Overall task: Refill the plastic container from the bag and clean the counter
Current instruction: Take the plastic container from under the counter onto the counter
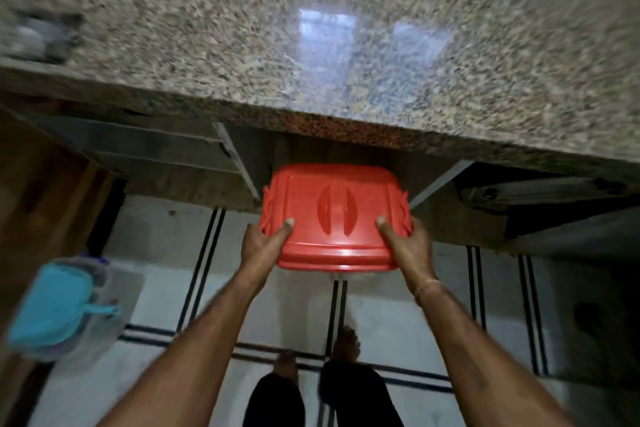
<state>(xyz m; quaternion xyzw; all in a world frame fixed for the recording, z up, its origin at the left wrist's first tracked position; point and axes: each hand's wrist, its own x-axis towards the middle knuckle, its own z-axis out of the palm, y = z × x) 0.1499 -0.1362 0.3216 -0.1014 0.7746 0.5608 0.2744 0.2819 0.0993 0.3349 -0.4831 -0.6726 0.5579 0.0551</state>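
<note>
A plastic container with a red lid [334, 215] is held below the front edge of the granite counter [311, 55], half inside the open space under it. My left hand [265, 239] grips its left side, thumb on the lid. My right hand [403, 243] grips its right side the same way. The container's body is hidden under the lid. No bag shows in this view.
A clear bin with a turquoise cloth [59, 308] stands on the floor at the left. A dark blurred object [41, 36] lies on the counter's far left. Metal drawer rails [239, 163] flank the opening. My bare feet [318, 350] stand on white tiles.
</note>
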